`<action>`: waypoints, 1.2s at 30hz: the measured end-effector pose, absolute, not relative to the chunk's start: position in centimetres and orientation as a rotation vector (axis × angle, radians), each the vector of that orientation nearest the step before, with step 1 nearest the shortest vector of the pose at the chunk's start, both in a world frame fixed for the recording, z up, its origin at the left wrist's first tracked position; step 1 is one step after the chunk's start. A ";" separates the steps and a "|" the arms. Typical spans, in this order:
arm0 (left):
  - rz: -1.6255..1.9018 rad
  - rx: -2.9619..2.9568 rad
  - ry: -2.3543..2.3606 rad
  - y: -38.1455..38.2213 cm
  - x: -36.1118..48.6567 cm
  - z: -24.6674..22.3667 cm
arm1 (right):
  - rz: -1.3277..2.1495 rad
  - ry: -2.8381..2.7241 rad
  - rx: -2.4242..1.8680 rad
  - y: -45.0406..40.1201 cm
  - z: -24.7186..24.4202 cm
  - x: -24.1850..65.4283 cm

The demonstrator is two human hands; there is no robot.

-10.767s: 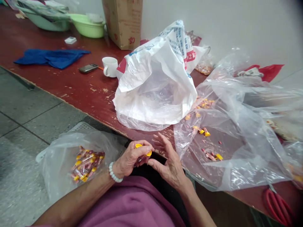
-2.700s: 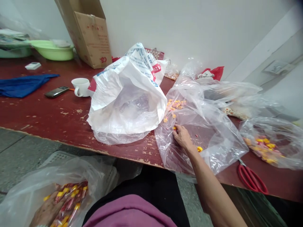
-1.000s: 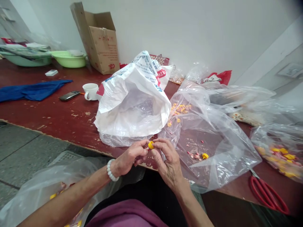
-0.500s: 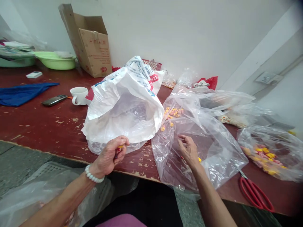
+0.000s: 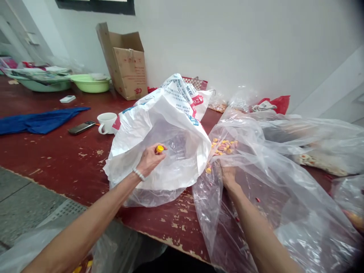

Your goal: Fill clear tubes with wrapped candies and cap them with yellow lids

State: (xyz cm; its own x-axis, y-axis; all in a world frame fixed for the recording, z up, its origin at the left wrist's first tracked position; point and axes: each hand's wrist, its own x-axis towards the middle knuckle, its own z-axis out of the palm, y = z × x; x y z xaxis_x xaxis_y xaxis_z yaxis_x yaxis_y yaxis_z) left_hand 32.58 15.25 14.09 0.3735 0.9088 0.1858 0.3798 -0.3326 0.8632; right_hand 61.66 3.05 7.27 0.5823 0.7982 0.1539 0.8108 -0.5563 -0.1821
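Note:
My left hand [image 5: 149, 161], with a pale beaded bracelet at the wrist, is closed around a small yellow-topped piece [image 5: 160, 149]. It is held at the mouth of a large white printed sack [image 5: 182, 172], which lies on its side with its opening toward me and a clear liner inside. My right hand [image 5: 228, 176] reaches into a clear plastic bag [image 5: 267, 163]. Its fingers are hidden by the plastic, close to a heap of small yellow and pink pieces [image 5: 224, 146]. A few loose red bits [image 5: 257, 200] show in the clear bag.
On the worn red table [image 5: 51, 155] a white cup [image 5: 107, 122], a phone [image 5: 82, 127] and a blue cloth [image 5: 42, 120] lie left of the sack. Behind stand a cardboard box [image 5: 131, 68] and a green basin [image 5: 90, 84]. Another clear bag [image 5: 349, 197] lies far right.
My left hand has risen from the table's front edge to the sack's mouth, with the yellow-topped piece. My right hand has moved deeper into the clear bag, toward the heap. The view has shifted left.

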 end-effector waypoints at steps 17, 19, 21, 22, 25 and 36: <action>0.273 2.080 1.351 23.4 41.6 15.3 | 0.270 -1.009 -2.113 -8.6 9.9 57.8; 0.278 2.004 1.303 22.5 40.5 15.4 | 0.318 -0.806 -1.981 -10.0 10.7 56.1; 0.343 1.911 1.229 21.0 38.8 15.6 | 0.335 -0.700 -1.789 -10.8 11.7 53.8; 0.387 1.858 1.185 20.1 37.7 15.7 | 0.346 -0.695 -1.688 -10.9 12.3 52.5; 0.490 1.711 1.052 16.6 34.3 16.3 | 0.380 -0.771 -1.493 -10.1 13.6 48.1; 0.503 0.615 0.543 2.7 27.6 14.2 | 0.226 -1.118 -1.448 -6.9 14.4 41.9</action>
